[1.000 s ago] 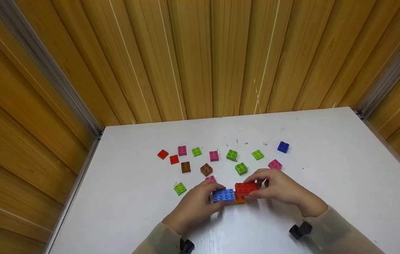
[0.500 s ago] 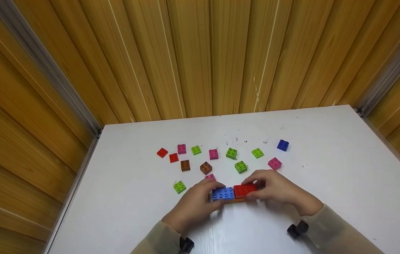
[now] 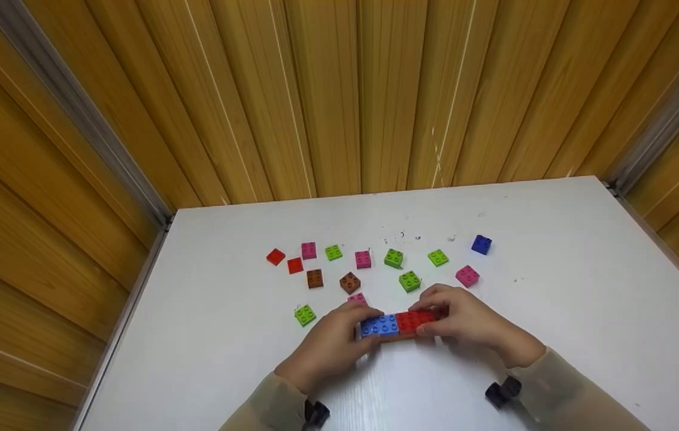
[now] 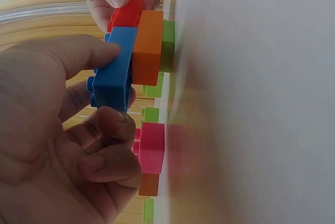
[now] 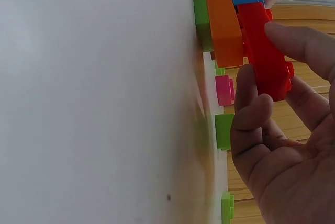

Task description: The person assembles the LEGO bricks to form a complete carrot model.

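My left hand (image 3: 330,338) pinches a blue building brick (image 4: 116,69) between thumb and fingers. A red building brick (image 5: 261,51) is pinched by my right hand (image 3: 471,320). The blue and red bricks lie end to end on top of an orange brick (image 4: 148,46), each jutting out past one end of it. In the right wrist view a slight gap shows under the red brick's outer part. Beneath the orange brick is a green brick (image 5: 203,24), lowest in the stack, at the white table.
Several loose bricks lie behind the stack, among them a pink brick (image 3: 363,259), a brown brick (image 3: 349,282), a green brick (image 3: 409,281) and a dark blue brick (image 3: 481,244). Two flat red pieces, one red piece (image 3: 276,257) farthest left, lie there too. Wood-patterned walls (image 3: 327,102) border the white table (image 3: 196,335).
My right hand has lowered the red brick onto the orange one, beside the blue brick, and its top now lines up with the blue one. My left hand has stayed on the blue brick.
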The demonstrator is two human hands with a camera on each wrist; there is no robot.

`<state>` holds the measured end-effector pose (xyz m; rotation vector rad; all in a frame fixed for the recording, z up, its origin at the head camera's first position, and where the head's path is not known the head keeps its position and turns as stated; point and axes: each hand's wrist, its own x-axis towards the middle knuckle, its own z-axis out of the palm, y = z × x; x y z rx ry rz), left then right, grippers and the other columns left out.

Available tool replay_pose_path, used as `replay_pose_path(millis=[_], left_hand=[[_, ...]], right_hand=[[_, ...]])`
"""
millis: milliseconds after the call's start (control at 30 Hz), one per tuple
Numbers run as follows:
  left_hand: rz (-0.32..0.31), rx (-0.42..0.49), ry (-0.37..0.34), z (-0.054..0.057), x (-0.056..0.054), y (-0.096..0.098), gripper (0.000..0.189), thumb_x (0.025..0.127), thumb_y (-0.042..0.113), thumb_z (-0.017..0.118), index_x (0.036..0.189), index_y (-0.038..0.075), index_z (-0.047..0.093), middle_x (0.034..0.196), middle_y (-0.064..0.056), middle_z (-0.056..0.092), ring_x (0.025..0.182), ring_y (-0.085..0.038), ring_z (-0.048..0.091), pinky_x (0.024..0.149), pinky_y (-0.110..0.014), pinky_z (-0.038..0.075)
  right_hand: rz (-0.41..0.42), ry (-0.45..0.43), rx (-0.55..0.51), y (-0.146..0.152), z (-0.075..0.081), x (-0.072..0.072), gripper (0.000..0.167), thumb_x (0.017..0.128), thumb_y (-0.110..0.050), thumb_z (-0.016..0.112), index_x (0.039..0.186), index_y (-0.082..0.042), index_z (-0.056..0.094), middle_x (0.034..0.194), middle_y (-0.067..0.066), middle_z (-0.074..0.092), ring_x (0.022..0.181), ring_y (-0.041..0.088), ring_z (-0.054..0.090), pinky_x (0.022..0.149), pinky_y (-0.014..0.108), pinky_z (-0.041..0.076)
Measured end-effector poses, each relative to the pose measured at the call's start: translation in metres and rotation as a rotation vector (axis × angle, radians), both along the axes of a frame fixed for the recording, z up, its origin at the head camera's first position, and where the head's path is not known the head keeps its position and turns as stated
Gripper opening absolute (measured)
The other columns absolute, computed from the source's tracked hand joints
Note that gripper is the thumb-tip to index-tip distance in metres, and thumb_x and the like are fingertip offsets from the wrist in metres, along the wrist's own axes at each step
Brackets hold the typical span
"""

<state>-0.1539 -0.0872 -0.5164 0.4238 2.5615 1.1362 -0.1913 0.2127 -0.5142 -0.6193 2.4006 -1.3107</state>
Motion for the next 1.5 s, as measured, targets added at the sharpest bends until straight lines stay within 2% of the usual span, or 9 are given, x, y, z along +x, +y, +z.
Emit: replay_pose_path(millis=[100,200,567,867,1100,1367,1500], left_hand=[[-0.008,-0.005,0.036,0.0,0.0,0.0,0.037,0.106,0.038,0.081,0.142,0.034,0.077,0.144,0.013,0.071,0.138,-0.015,0.068,0.126,-0.048,0.054],[-0.005,-0.006,0.038,0.0,-0.001,0.0,0.037,0.106,0.038,0.081,0.143,0.034,0.077,0.145,0.013,0.071,0.139,-0.015,0.067,0.127,-0.049,0.053],[-0.002,0.002,0.004,0.0,0.0,-0.001,0.038,0.106,0.035,0.081,0.144,0.036,0.077,0.144,0.015,0.07,0.139,-0.015,0.067,0.127,-0.049,0.053],[-0.011,0.004,0.004,-0.001,0.0,-0.003,0.039,0.107,0.034,0.081,0.145,0.034,0.076,0.146,0.012,0.07,0.14,-0.017,0.067,0.127,-0.05,0.053],[-0.029,-0.013,0.052,-0.004,-0.001,0.001,0.04,0.106,0.033,0.081,0.146,0.033,0.076,0.146,0.01,0.071,0.138,-0.016,0.068,0.126,-0.049,0.054],[0.009,-0.018,0.005,0.0,-0.001,-0.001,0.041,0.105,0.042,0.082,0.145,0.038,0.075,0.152,0.01,0.069,0.146,-0.02,0.065,0.128,-0.053,0.051],[0.043,-0.008,-0.017,0.003,-0.001,-0.005,0.039,0.103,0.043,0.084,0.141,0.039,0.077,0.16,0.007,0.065,0.152,-0.024,0.061,0.13,-0.057,0.049]], right_hand=[[-0.012,0.013,0.008,0.0,-0.001,-0.001,0.032,0.095,-0.021,0.092,0.125,-0.012,0.087,0.129,0.014,0.072,0.111,0.024,0.061,0.09,0.021,0.054],[-0.023,0.009,0.011,-0.001,-0.001,-0.001,0.032,0.095,-0.023,0.092,0.125,-0.012,0.087,0.127,0.012,0.073,0.111,0.025,0.061,0.092,0.022,0.053],[-0.049,0.008,0.002,-0.008,-0.002,0.001,0.03,0.092,-0.019,0.094,0.121,-0.01,0.088,0.116,0.01,0.081,0.1,0.019,0.063,0.083,0.022,0.053],[-0.084,-0.008,0.029,-0.015,0.0,0.004,0.029,0.09,-0.018,0.094,0.118,-0.011,0.089,0.113,0.007,0.082,0.1,0.021,0.063,0.086,0.025,0.05],[-0.071,0.011,0.015,-0.01,0.0,0.007,0.032,0.09,-0.018,0.094,0.12,-0.008,0.087,0.113,0.01,0.082,0.099,0.019,0.063,0.085,0.023,0.05],[-0.069,0.0,0.01,-0.01,0.001,0.006,0.032,0.092,-0.019,0.092,0.122,-0.009,0.087,0.115,0.01,0.082,0.099,0.02,0.063,0.084,0.024,0.051],[-0.069,0.001,0.02,-0.01,-0.001,0.005,0.031,0.092,-0.02,0.093,0.121,-0.01,0.087,0.114,0.009,0.081,0.099,0.021,0.063,0.084,0.024,0.052]])
